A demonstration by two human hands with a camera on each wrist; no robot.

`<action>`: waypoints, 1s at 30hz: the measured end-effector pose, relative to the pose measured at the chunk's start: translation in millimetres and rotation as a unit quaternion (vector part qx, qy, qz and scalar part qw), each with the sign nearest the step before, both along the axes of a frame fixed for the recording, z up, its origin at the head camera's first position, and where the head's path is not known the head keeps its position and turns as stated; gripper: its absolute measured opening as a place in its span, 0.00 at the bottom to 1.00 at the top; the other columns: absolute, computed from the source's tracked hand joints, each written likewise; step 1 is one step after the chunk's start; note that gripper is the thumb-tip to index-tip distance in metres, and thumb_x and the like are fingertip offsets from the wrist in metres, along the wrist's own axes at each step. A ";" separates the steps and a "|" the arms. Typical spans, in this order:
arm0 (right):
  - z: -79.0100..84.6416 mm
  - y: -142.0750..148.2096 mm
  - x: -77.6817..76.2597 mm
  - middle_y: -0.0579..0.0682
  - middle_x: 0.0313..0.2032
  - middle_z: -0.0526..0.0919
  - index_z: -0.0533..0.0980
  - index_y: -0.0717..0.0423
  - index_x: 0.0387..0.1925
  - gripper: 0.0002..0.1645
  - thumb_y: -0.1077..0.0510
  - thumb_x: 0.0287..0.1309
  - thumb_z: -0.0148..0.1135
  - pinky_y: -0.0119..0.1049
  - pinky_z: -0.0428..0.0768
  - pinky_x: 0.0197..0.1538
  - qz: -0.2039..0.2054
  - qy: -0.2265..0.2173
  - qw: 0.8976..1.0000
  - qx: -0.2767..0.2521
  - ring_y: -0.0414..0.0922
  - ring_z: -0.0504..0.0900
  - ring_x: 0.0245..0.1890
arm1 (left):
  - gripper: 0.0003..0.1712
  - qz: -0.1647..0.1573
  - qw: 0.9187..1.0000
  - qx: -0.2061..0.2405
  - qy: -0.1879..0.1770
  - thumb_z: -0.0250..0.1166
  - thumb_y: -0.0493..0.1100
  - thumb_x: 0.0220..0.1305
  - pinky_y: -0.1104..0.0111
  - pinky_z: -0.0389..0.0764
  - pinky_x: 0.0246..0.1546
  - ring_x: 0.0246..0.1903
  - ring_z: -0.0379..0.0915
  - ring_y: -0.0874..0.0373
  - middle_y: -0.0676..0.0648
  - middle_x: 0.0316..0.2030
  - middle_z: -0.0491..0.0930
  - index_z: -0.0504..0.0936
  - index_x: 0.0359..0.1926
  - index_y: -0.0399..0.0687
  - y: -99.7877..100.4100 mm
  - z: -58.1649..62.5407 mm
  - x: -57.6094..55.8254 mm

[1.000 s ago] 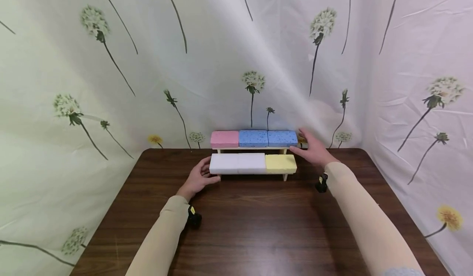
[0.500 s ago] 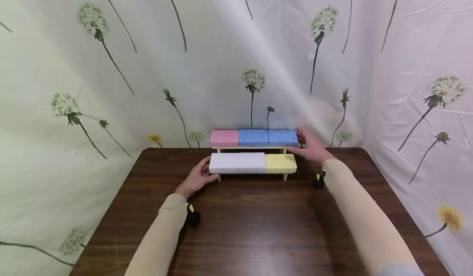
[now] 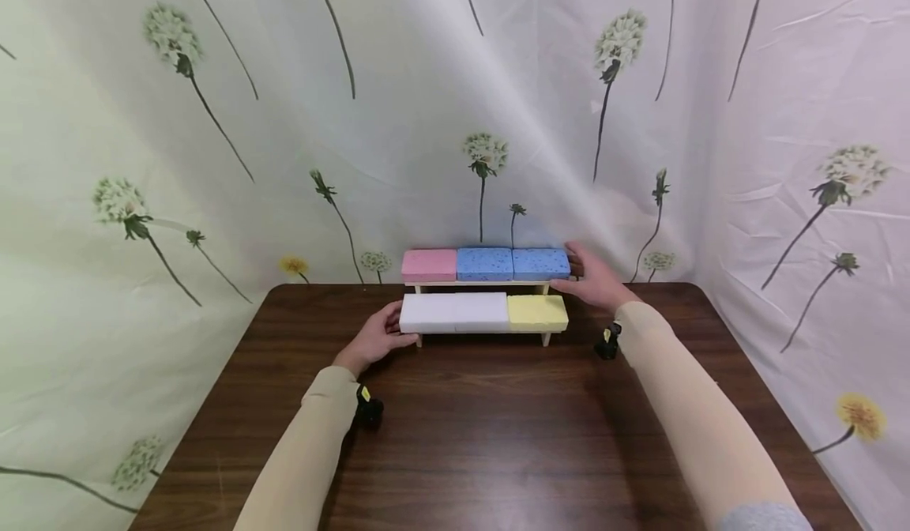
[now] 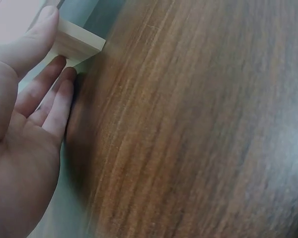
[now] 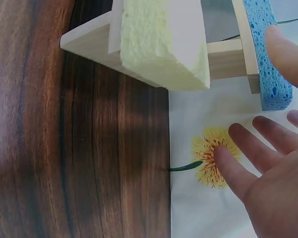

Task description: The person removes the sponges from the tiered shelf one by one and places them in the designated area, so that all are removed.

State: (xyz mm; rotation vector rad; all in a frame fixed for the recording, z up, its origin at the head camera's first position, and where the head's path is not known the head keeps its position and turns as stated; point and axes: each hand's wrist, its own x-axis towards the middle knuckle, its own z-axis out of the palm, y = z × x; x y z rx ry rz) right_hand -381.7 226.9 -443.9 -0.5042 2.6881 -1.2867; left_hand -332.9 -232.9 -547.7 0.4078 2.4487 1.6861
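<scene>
A two-tier wooden rack [image 5: 92,42] stands at the back of the table. On its upper tier lie a pink sponge [image 3: 430,265] and two speckled blue sponges [image 3: 485,264]. Two white sponges [image 3: 428,313] and a yellow sponge [image 3: 537,313] fill the lower tier side by side. My left hand [image 3: 373,340] is at the lower tier's left end, thumb by the front edge, fingers extended beside a wooden leg [image 4: 79,42]. Around the upper tier's right end is my right hand [image 3: 599,282]; its thumb overlaps the blue sponge in the right wrist view, fingers straight and spread.
The dark wooden table [image 3: 462,436] runs toward me from the rack. A pale curtain [image 3: 398,144] printed with dandelions hangs right behind the rack and along both sides. Small black cameras [image 3: 370,408] are strapped at the wrists.
My right hand has moved left, closer against the end of the blue sponge. The left hand has barely shifted, and the sponges keep their arrangement.
</scene>
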 end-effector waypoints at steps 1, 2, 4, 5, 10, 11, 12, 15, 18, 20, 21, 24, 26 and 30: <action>-0.3 -0.9 -0.3 0.64 0.82 0.51 0.44 0.57 0.85 0.58 0.51 0.70 0.71 0.61 0.69 0.74 0.000 0.000 1.000 -0.001 0.65 0.61 0.77 | 0.47 0.000 1.000 0.000 -0.002 0.73 0.34 0.68 0.45 0.72 0.70 0.67 0.71 0.33 0.25 0.69 0.71 0.57 0.79 0.29 -0.3 -0.6 -0.1; -0.4 -1.8 -0.4 0.64 0.82 0.51 0.44 0.58 0.85 0.58 0.51 0.70 0.70 0.61 0.69 0.74 0.001 0.000 1.000 -0.002 0.66 0.61 0.77 | 0.47 0.000 1.000 0.002 -0.004 0.73 0.34 0.68 0.45 0.72 0.70 0.68 0.71 0.33 0.25 0.69 0.71 0.57 0.79 0.30 -0.6 -1.5 -0.1; -0.4 -3.4 -0.7 0.64 0.82 0.50 0.44 0.58 0.84 0.57 0.52 0.70 0.70 0.60 0.68 0.74 -0.001 0.000 1.000 -0.002 0.66 0.61 0.77 | 0.47 0.001 1.000 0.007 -0.011 0.73 0.35 0.68 0.46 0.72 0.71 0.68 0.70 0.34 0.26 0.69 0.71 0.57 0.79 0.31 -1.1 -2.0 0.6; -0.2 -3.9 -0.8 0.65 0.82 0.50 0.44 0.58 0.84 0.57 0.52 0.71 0.70 0.60 0.68 0.74 -0.003 0.000 1.000 0.000 0.66 0.60 0.77 | 0.47 0.001 1.000 0.008 -0.013 0.73 0.35 0.68 0.47 0.71 0.71 0.69 0.70 0.34 0.26 0.70 0.71 0.57 0.79 0.32 -1.3 -2.3 0.8; 1.7 -5.8 -2.0 0.65 0.82 0.51 0.45 0.60 0.84 0.55 0.55 0.72 0.68 0.60 0.68 0.74 -0.005 -0.001 1.000 0.011 0.65 0.60 0.77 | 0.46 0.000 1.000 0.015 -0.018 0.72 0.34 0.69 0.47 0.68 0.73 0.71 0.68 0.34 0.27 0.71 0.69 0.56 0.80 0.33 -1.6 -1.8 2.5; 2.0 -6.2 -2.1 0.65 0.81 0.51 0.45 0.61 0.84 0.54 0.55 0.72 0.68 0.60 0.68 0.74 -0.005 -0.001 1.000 0.013 0.65 0.60 0.77 | 0.46 0.000 1.000 0.016 -0.019 0.72 0.34 0.69 0.48 0.68 0.73 0.71 0.67 0.34 0.27 0.71 0.69 0.56 0.80 0.34 -1.7 -1.7 2.8; 2.2 -6.8 -2.3 0.66 0.81 0.52 0.45 0.62 0.84 0.54 0.56 0.72 0.68 0.60 0.68 0.74 -0.006 0.000 1.000 0.016 0.65 0.61 0.77 | 0.46 0.000 1.000 0.017 -0.021 0.72 0.34 0.69 0.48 0.68 0.73 0.71 0.67 0.34 0.27 0.71 0.69 0.56 0.80 0.34 -1.7 -1.5 3.1; 1.9 -8.2 -2.5 0.68 0.79 0.55 0.47 0.64 0.83 0.52 0.57 0.72 0.67 0.60 0.70 0.73 -0.004 0.004 1.000 0.016 0.66 0.63 0.75 | 0.46 0.001 1.000 0.017 -0.026 0.71 0.35 0.70 0.48 0.68 0.74 0.71 0.67 0.35 0.28 0.72 0.69 0.56 0.81 0.35 -2.0 -1.8 3.2; 0.2 -8.7 -3.0 0.69 0.77 0.60 0.48 0.65 0.82 0.50 0.60 0.72 0.66 0.60 0.72 0.72 -0.004 0.002 1.000 0.006 0.66 0.66 0.74 | 0.46 0.003 0.999 0.017 -0.031 0.71 0.35 0.70 0.49 0.68 0.74 0.72 0.67 0.36 0.29 0.72 0.70 0.56 0.81 0.37 -1.7 -2.7 3.2; -1.1 -8.1 -3.8 0.69 0.76 0.60 0.49 0.64 0.82 0.49 0.60 0.72 0.66 0.59 0.73 0.71 -0.006 -0.003 1.000 0.000 0.66 0.66 0.74 | 0.46 0.003 0.999 0.017 -0.031 0.70 0.35 0.70 0.49 0.68 0.74 0.72 0.67 0.36 0.29 0.72 0.69 0.56 0.81 0.37 -1.5 -3.6 3.2; -1.4 -8.0 -4.3 0.69 0.76 0.61 0.49 0.64 0.82 0.48 0.61 0.72 0.66 0.59 0.73 0.71 -0.007 -0.007 1.000 -0.004 0.66 0.66 0.74 | 0.46 0.004 0.999 0.017 -0.031 0.70 0.35 0.70 0.50 0.67 0.74 0.72 0.67 0.37 0.29 0.72 0.69 0.56 0.81 0.37 -1.3 -4.0 3.3; -1.0 -7.9 -5.2 0.69 0.75 0.63 0.52 0.63 0.81 0.46 0.62 0.72 0.66 0.59 0.75 0.69 -0.014 -0.012 1.000 -0.011 0.66 0.67 0.73 | 0.46 0.005 0.999 0.018 -0.030 0.70 0.35 0.71 0.50 0.67 0.74 0.72 0.67 0.37 0.29 0.72 0.69 0.55 0.81 0.37 -1.1 -5.1 3.4; -0.3 -8.0 -5.5 0.69 0.73 0.65 0.54 0.63 0.80 0.45 0.62 0.72 0.66 0.59 0.76 0.68 -0.020 -0.014 1.000 -0.016 0.66 0.68 0.72 | 0.46 0.005 0.999 0.020 -0.029 0.70 0.35 0.71 0.51 0.67 0.74 0.72 0.67 0.37 0.28 0.72 0.69 0.55 0.81 0.36 -0.9 -4.9 4.0; 1.1 -6.7 -3.6 0.69 0.72 0.67 0.56 0.64 0.79 0.44 0.61 0.71 0.67 0.60 0.75 0.68 -0.023 -0.009 1.000 -0.010 0.66 0.68 0.72 | 0.46 0.002 0.999 0.019 -0.025 0.70 0.35 0.71 0.50 0.67 0.74 0.72 0.66 0.36 0.28 0.71 0.69 0.55 0.81 0.35 -1.4 -3.5 4.9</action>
